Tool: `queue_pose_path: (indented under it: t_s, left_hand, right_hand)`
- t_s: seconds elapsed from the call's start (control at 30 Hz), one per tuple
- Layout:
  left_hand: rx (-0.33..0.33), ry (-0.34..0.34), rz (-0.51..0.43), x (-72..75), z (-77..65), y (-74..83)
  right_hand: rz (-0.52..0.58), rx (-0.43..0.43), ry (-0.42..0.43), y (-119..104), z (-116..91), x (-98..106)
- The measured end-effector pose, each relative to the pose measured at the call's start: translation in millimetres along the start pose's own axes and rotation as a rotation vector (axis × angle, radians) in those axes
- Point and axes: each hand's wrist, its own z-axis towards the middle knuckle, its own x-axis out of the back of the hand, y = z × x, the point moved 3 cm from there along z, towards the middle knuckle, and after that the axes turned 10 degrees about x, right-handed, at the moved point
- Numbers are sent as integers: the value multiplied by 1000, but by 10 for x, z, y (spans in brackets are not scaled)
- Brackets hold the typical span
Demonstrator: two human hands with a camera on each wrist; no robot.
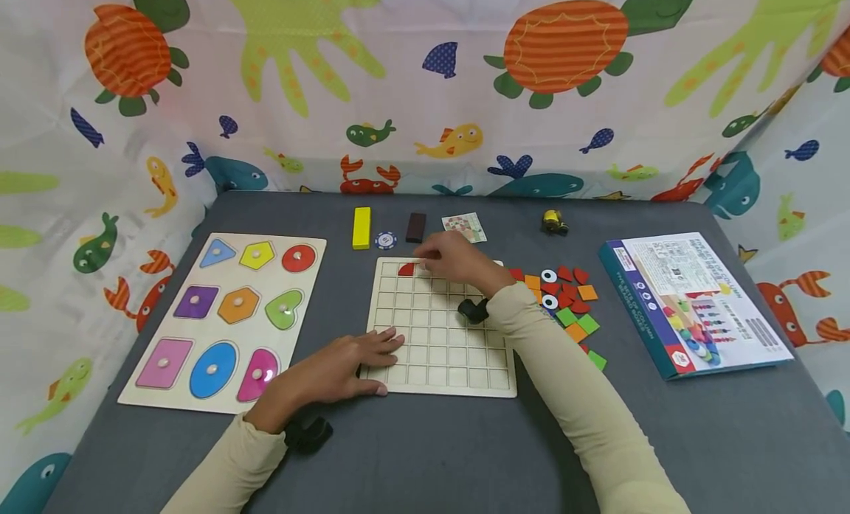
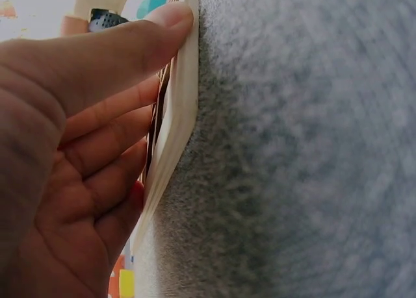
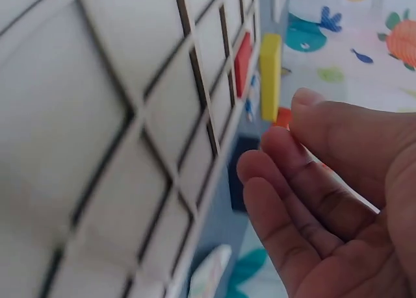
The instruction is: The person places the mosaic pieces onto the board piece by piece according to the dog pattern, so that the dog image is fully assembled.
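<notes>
A pale wooden grid board [image 1: 425,337] lies in front of the person. One red piece [image 1: 406,270] with a rounded side sits in its top row near the left corner, and the right wrist view shows the same red piece [image 3: 243,64] in its cell. My right hand [image 1: 461,259] hovers by the board's top edge, just right of that piece. Its fingers are loosely bent with nothing between thumb and fingertips [image 3: 307,98]. My left hand [image 1: 339,366] rests on the board's left edge, fingers stretched over the surface and thumb [image 2: 170,19] against the rim.
Loose red, orange and green tiles [image 1: 571,307] lie right of the board, partly behind the right forearm. A knob puzzle [image 1: 219,322] lies left and a box [image 1: 690,307] right. Behind are a yellow block [image 1: 361,228], chip [image 1: 385,240], dark block [image 1: 415,227], picture card [image 1: 473,226] and small toy [image 1: 553,221].
</notes>
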Motion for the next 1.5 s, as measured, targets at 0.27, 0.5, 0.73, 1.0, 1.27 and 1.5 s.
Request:
queue_pose_path:
  t_s: [0.27, 0.5, 0.73, 1.0, 1.27, 1.5]
  left_hand:
    - [10, 2, -10, -22, 7, -4]
    - [36, -5, -24, -30, 1, 1]
    - [27, -2, -32, -43, -41, -11]
    - [36, -9, -48, -30, 10, -7]
    - [26, -15, -46, -51, 8, -14]
    - [2, 6, -55, -37, 6, -10]
  right_hand:
    - [20, -68, 45, 134, -383, 328]
    - [22, -128, 66, 280, -692, 530]
    - [14, -182, 64, 394, -891, 621]
    - [18, -278, 54, 559, -1176, 717]
    - [-3, -314, 28, 676, -1429, 664]
    - [-42, -348, 3, 695, -1424, 606]
